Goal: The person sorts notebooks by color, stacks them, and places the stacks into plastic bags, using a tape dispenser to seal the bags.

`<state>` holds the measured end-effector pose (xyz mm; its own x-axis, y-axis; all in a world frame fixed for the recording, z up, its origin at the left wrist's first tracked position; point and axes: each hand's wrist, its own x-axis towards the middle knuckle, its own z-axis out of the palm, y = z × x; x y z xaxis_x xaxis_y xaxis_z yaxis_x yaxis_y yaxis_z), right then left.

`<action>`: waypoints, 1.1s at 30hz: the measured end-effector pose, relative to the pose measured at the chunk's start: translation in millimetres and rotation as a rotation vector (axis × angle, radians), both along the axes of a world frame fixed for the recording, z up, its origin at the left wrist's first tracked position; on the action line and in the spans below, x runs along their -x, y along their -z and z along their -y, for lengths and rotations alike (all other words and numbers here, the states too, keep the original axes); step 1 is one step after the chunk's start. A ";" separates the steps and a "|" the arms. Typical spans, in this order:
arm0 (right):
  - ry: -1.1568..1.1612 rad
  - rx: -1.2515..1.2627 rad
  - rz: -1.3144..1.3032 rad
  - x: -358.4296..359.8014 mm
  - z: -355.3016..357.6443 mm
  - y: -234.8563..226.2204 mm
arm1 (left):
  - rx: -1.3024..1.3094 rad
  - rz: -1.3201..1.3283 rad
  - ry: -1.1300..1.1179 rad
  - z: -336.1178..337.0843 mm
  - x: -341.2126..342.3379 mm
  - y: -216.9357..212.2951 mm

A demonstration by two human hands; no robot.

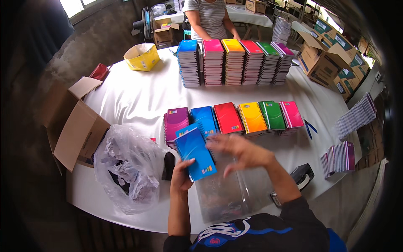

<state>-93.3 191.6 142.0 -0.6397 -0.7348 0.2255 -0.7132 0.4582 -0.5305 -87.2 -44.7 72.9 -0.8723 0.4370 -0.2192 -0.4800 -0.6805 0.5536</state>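
My left hand (181,175) grips a blue spiral notebook (195,153), tilted above the table, with the thumb on its cover. Another blue cover shows behind its top edge; I cannot tell whether it is held too. My right hand (243,152) is spread, slightly blurred, just right of the notebook, with nothing visible in it. Beyond them runs a row of spiral notebook piles: purple (177,121), blue (201,114), red (228,118), yellow (252,117), green (272,114) and pink (291,113). Clear plastic (220,195) lies beneath my hands.
Taller notebook stacks (212,63) stand at the far side, before a person in a striped shirt (208,19). A plastic bag (130,168) and open carton (82,132) sit left. Blue-handled pliers (310,129), a black metal tool (299,181) and more notebooks (338,159) lie right.
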 end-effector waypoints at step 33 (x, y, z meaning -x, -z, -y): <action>0.181 -0.272 -0.059 -20.6 -54.5 17.3 | -0.280 0.225 0.265 -58.5 -41.9 46.5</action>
